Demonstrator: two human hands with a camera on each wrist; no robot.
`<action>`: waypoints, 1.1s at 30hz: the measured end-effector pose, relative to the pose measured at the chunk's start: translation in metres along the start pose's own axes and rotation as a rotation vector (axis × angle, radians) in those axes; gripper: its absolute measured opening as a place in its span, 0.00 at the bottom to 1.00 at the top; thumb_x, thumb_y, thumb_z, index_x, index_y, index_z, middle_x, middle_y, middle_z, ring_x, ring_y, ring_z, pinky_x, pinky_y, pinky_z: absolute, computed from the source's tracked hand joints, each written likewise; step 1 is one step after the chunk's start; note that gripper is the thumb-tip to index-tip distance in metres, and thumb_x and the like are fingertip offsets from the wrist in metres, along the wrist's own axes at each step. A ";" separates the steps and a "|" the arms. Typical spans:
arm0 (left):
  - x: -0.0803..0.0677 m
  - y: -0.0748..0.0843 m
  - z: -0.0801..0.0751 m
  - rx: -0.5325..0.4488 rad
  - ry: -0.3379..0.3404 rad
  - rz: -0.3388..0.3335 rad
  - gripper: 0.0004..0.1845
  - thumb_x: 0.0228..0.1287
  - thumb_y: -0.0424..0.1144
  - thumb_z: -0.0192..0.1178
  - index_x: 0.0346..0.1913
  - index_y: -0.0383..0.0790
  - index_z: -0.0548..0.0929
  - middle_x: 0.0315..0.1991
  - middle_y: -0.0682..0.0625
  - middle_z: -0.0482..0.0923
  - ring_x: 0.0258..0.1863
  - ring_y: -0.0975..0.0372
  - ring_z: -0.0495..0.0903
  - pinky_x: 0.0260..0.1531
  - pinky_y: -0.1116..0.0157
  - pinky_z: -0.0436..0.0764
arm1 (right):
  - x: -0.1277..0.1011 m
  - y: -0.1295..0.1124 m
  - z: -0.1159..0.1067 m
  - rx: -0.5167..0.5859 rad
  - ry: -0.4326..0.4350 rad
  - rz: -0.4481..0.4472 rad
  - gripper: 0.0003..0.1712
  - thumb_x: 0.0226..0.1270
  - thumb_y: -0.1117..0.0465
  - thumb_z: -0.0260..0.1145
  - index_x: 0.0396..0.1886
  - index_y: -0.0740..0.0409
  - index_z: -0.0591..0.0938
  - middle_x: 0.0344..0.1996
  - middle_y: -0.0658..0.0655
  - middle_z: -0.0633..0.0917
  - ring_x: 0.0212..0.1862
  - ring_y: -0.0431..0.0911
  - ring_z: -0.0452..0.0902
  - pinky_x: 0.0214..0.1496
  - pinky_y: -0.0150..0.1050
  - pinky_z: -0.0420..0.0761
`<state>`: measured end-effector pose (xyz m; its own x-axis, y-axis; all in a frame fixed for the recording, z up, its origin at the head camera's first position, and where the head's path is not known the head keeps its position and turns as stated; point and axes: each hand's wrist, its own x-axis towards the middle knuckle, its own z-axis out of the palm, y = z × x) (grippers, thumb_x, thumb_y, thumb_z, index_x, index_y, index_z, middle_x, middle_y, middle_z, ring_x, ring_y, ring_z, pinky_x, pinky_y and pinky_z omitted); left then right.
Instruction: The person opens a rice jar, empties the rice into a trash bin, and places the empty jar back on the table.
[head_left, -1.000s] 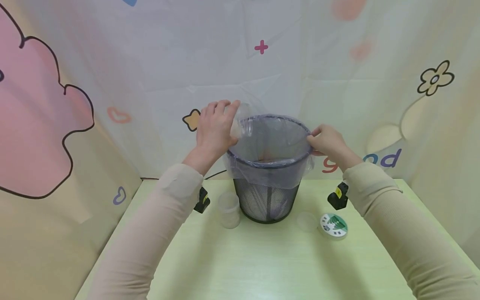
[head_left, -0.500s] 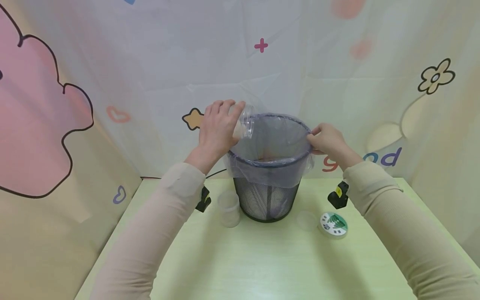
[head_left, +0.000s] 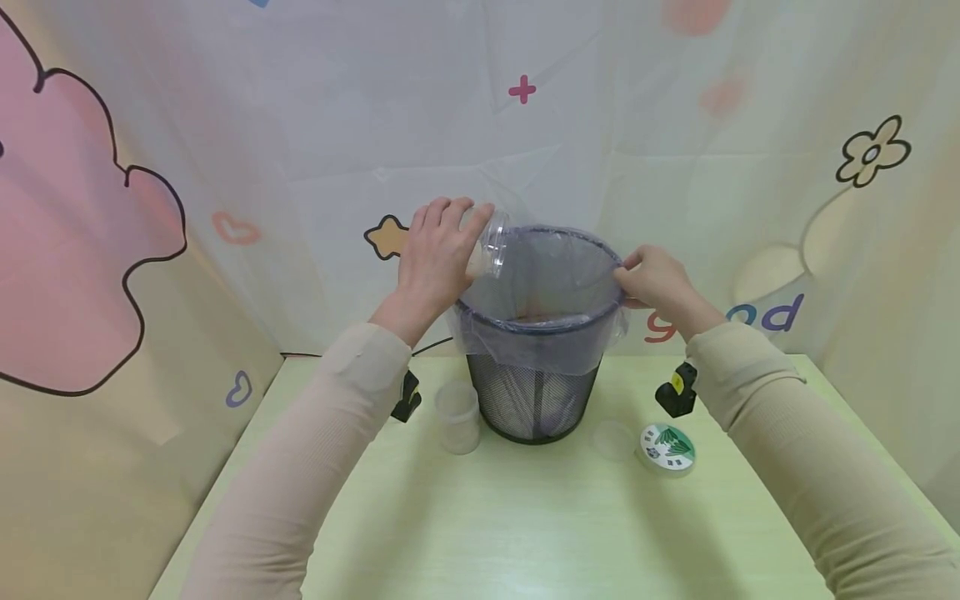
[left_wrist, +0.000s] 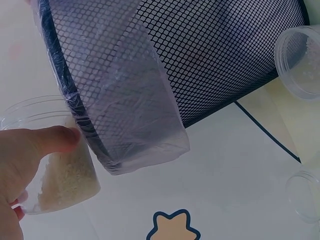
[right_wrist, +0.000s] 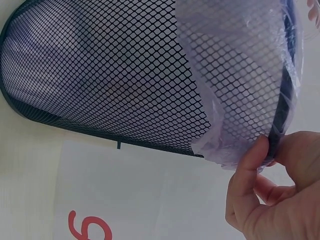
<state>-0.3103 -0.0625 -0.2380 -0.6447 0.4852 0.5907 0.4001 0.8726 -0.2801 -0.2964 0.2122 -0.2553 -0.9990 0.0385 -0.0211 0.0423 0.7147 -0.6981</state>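
A black mesh bin (head_left: 534, 392) lined with a clear plastic bag (head_left: 577, 350) stands at the back of the pale green table (head_left: 525, 525). My left hand (head_left: 435, 254) grips a clear plastic jar (head_left: 489, 242) tilted over the bin's left rim, its mouth toward the inside. In the left wrist view the jar (left_wrist: 55, 165) holds white grains, with my thumb (left_wrist: 45, 140) on its side. My right hand (head_left: 654, 279) pinches the bin's right rim; in the right wrist view my thumb and fingers (right_wrist: 255, 175) clamp the rim and bag edge (right_wrist: 280, 115).
A clear plastic cup (head_left: 458, 417) stands left of the bin. A clear lid (head_left: 613, 440) and a green-and-white round lid (head_left: 667, 450) lie to its right. Black clips (head_left: 677, 390) sit at the table's back edge near each sleeve. A patterned cloth backdrop hangs behind.
The jar in my left hand has shifted slightly right and up over the bin's rim. My right hand stays on the rim.
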 end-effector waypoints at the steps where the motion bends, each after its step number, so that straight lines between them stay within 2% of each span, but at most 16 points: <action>1: 0.000 0.000 0.000 0.007 -0.004 0.002 0.40 0.46 0.43 0.70 0.64 0.48 0.64 0.61 0.46 0.66 0.59 0.51 0.64 0.58 0.57 0.65 | 0.000 0.000 0.000 0.003 0.000 -0.002 0.21 0.64 0.60 0.49 0.51 0.73 0.66 0.44 0.68 0.73 0.30 0.40 0.79 0.35 0.34 0.82; 13: -0.001 0.001 0.000 0.053 -0.058 0.018 0.42 0.46 0.44 0.70 0.66 0.50 0.61 0.62 0.46 0.64 0.61 0.51 0.62 0.58 0.57 0.65 | 0.002 0.003 0.001 0.008 0.004 -0.012 0.21 0.64 0.60 0.49 0.51 0.72 0.67 0.45 0.68 0.73 0.26 0.35 0.77 0.36 0.34 0.82; 33: 0.001 0.003 -0.001 0.057 -0.016 0.072 0.41 0.45 0.41 0.70 0.64 0.48 0.63 0.61 0.46 0.65 0.60 0.51 0.63 0.59 0.57 0.64 | 0.001 0.001 0.000 0.038 -0.002 0.005 0.21 0.64 0.60 0.49 0.51 0.72 0.66 0.45 0.68 0.72 0.27 0.36 0.77 0.38 0.36 0.82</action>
<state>-0.3086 -0.0593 -0.2378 -0.6262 0.5472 0.5553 0.4081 0.8370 -0.3646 -0.2976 0.2129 -0.2567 -0.9988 0.0405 -0.0265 0.0471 0.6877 -0.7245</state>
